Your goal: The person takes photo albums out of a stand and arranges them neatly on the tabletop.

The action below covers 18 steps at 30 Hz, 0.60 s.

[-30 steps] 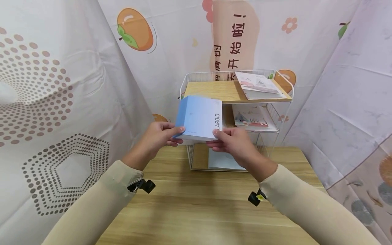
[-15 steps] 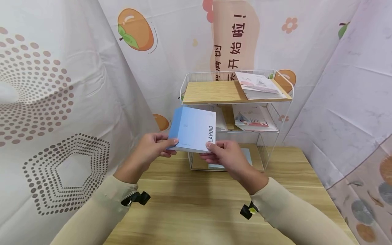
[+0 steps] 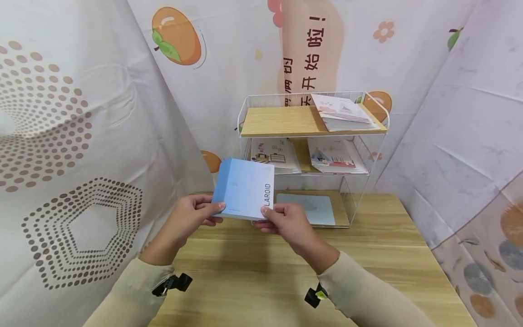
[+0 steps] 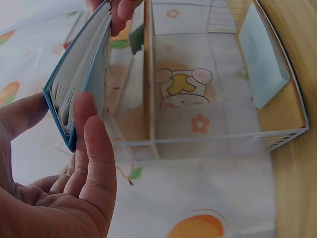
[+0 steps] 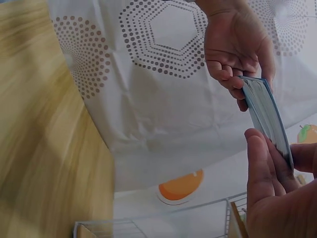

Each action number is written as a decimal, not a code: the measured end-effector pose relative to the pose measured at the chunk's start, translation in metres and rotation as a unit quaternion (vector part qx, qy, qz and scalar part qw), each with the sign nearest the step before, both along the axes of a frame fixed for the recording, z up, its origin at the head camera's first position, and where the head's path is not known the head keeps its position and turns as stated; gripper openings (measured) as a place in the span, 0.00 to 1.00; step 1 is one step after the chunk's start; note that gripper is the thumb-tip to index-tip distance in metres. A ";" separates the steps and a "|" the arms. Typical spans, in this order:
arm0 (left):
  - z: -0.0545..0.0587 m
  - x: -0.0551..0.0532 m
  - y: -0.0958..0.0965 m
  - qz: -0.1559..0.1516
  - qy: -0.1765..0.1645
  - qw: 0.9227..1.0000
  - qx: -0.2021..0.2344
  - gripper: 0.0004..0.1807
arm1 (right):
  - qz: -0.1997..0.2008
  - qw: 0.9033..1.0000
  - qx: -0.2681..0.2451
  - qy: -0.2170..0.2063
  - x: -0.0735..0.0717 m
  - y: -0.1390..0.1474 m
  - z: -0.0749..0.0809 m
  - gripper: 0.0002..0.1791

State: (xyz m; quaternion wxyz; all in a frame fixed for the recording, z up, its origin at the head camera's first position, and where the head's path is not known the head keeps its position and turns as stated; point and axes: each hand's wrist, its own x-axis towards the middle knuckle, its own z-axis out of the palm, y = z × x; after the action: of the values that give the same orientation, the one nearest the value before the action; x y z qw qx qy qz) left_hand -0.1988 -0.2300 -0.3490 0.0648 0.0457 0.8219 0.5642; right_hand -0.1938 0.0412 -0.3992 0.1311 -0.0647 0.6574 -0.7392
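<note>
A blue photo album (image 3: pixel 245 188) with "LAROID" lettering on its cover is held up between both hands, in front of the shelf rack's left side. My left hand (image 3: pixel 189 215) pinches its lower left corner, thumb on the cover and fingers beneath. At the lower right corner my right hand (image 3: pixel 288 225) pinches it the same way. From the left wrist, the album (image 4: pixel 81 74) shows a stack of white pages between blue covers. The right wrist view has the album (image 5: pixel 265 116) edge-on, with both hands at its opposite ends.
A white wire rack with wooden shelves (image 3: pixel 282 120) stands at the back of the wooden table (image 3: pixel 253 281). Booklets lie on it: one on the top right (image 3: pixel 345 113), two on the middle shelf, a pale blue one (image 3: pixel 312 209) at the bottom. Printed curtains (image 3: pixel 102 136) surround the table.
Both hands have drawn the album down and left, away from the top shelf. The middle shelf's left booklet and the pale blue booklet below show more fully.
</note>
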 end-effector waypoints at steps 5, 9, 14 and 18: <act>-0.021 0.004 -0.010 0.012 -0.015 1.000 0.001 0.32 | 0.014 1.000 -0.003 -0.004 0.001 -0.011 -0.022 0.19; -0.038 0.007 -0.017 0.022 -0.023 0.999 0.002 0.36 | 0.017 1.000 -0.007 -0.015 0.003 -0.019 -0.035 0.19; -0.055 0.012 -0.026 0.033 -0.035 0.999 0.007 0.36 | 0.024 0.999 -0.012 -0.032 0.007 -0.027 -0.051 0.18; -0.065 0.015 -0.031 0.038 -0.045 0.998 0.012 0.34 | 0.025 0.999 -0.022 -0.041 0.009 -0.034 -0.063 0.18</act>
State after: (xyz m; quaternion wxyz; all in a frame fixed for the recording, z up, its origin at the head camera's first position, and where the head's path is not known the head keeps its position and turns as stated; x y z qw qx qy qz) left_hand -0.1842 -0.2609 -0.4136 0.0794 -0.0101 0.8123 0.5777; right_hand -0.1849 0.0077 -0.4620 0.1748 -0.0534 0.6336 -0.7518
